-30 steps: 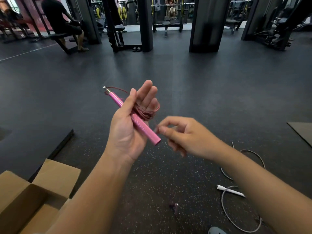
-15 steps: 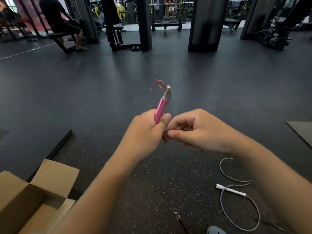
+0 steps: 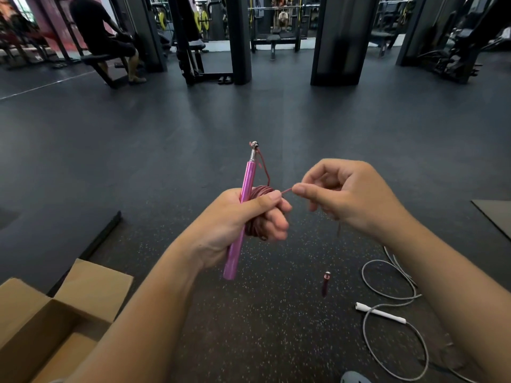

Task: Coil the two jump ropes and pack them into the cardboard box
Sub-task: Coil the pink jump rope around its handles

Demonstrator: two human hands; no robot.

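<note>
left hand (image 3: 237,217): fingers clamping pink metal handle (image 3: 240,217) plus dark-red cord coil (image 3: 258,211)
right hand (image 3: 348,194): fingers pinching cord, winding
left to do: white-handled grey rope (image 3: 387,316) lying uncoiled; brown cardboard box (image 3: 83,288) holding 0 ropes

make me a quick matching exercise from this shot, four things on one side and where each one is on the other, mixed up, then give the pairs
Things:
1. pink handle
2. white handle
3. cardboard box
4. rope strand

Places:
A. open on the floor, lower left
B. pinched by the right hand
C. held in the left hand
D. lying on the floor, lower right

Pairs: 1-C, 2-D, 3-A, 4-B
</note>
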